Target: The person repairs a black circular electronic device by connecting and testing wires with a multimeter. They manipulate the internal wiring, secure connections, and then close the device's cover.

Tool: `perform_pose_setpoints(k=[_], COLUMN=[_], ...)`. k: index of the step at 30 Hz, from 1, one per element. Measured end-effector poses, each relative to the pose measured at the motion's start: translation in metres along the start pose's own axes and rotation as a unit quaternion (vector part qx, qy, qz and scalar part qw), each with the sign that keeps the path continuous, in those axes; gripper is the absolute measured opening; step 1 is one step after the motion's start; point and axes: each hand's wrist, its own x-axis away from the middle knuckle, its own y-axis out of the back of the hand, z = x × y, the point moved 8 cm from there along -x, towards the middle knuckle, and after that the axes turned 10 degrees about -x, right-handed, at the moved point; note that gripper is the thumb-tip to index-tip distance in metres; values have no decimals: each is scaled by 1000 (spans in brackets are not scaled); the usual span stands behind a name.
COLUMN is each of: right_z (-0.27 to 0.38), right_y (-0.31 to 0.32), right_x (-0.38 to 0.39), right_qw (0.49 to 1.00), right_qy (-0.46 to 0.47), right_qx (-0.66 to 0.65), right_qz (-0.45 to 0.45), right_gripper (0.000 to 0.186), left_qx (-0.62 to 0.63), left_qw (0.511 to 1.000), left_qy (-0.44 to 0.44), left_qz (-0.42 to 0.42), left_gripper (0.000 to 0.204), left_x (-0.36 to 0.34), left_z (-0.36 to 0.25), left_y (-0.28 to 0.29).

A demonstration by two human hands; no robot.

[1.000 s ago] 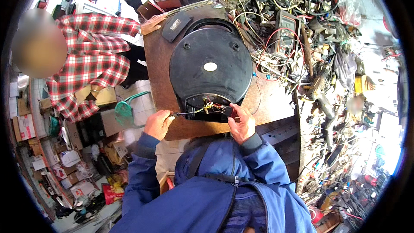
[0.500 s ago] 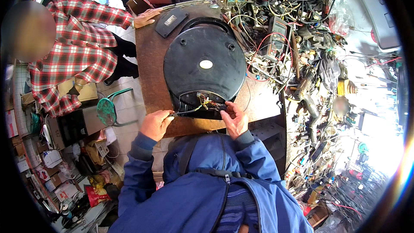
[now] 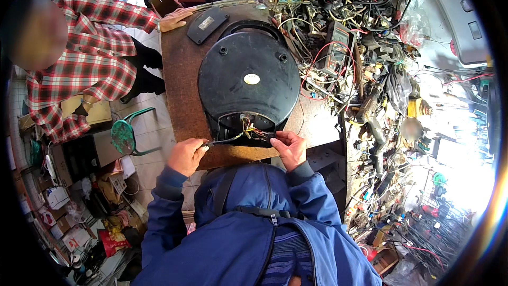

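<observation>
Working at the near edge of the brown worktop (image 3: 180, 90), we hold a thin probe-like tool (image 3: 222, 140) in the left hand (image 3: 186, 156), fingers closed around its handle; its long axis runs rightward into the open wiring bay (image 3: 248, 130) of the round black appliance (image 3: 248, 77). The right hand (image 3: 288, 148), nearer the bay, pinches the wires at its right edge.
</observation>
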Motion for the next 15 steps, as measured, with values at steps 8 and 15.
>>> perform_pose_setpoints(k=[8,15], right_z=[-4,2], right_y=[5,4], right_x=[-5,-6], right_qw=[999,998], right_qy=[-29,-28], right_qx=[0,51], right_qz=[22,24], right_gripper=[40,38], left_qx=[-9,4], left_qw=[1000,1000], left_qy=[-2,5], left_qz=[14,5], left_gripper=[17,17], left_x=[-3,-11], left_z=[3,7], left_y=[-1,-1])
